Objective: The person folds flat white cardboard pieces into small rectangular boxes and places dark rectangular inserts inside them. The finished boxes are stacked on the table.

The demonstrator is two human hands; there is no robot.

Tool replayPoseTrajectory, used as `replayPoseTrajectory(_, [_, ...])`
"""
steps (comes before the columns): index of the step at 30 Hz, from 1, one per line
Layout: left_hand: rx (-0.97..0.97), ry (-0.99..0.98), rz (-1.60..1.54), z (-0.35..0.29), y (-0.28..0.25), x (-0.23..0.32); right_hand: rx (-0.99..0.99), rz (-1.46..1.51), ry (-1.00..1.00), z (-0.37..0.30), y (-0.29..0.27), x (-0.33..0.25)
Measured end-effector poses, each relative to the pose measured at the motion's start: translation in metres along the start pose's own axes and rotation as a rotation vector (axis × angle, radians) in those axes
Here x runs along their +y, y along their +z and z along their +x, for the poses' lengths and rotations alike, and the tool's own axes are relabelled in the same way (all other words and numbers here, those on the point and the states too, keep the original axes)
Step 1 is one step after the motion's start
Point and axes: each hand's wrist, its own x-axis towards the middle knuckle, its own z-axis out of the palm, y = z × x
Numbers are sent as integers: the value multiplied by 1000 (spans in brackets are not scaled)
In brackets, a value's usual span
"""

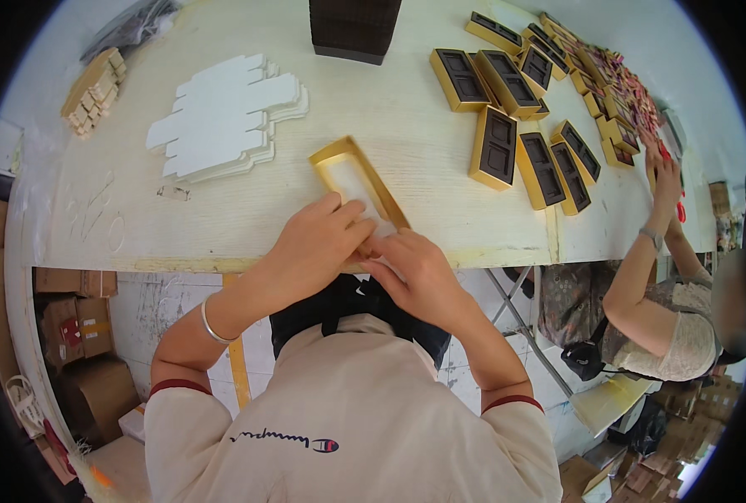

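Observation:
A narrow gold cardboard box [378,191], open at the top with a white inside, lies tilted near the table's front edge. Its near end is between my two hands. My left hand [323,239] has its fingers bent over the left wall and into the near part of the box. At the near right corner, my right hand [415,272] grips the end with thumb and fingers. My fingers hide that end, so its folds cannot be made out. Beyond the box, to the left, lies a stack of flat white die-cut card blanks [218,117].
Gold boxes with black inserts [494,147] cluster at the right. A tall dark stack [352,29] stands at the back, and cream card pieces [95,90] lie far left. On the right a co-worker's hands [665,184] reach over red items. Cardboard cartons [96,394] sit below.

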Motion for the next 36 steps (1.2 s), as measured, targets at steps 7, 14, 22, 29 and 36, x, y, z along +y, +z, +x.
replayPoseTrajectory(7, [35, 121, -247, -13, 2, -31, -108, -239, -138, 0, -39, 25])
replayPoseTrajectory(14, [33, 36, -357, 0, 4, -29, -42, -245, -225, 22, -10, 51])
replayPoseTrajectory(22, [140, -163, -331, 8, 22, -5, -15, -64, -57, 19, -2, 37])
replayPoseTrajectory(29, [-57, -197, -505, -5, 5, -7, -70, -382, -261, -24, -10, 14])
replayPoseTrajectory(36, [-157, -88, -660, -8, -2, -16, 130, -66, -156, -23, 17, 33])
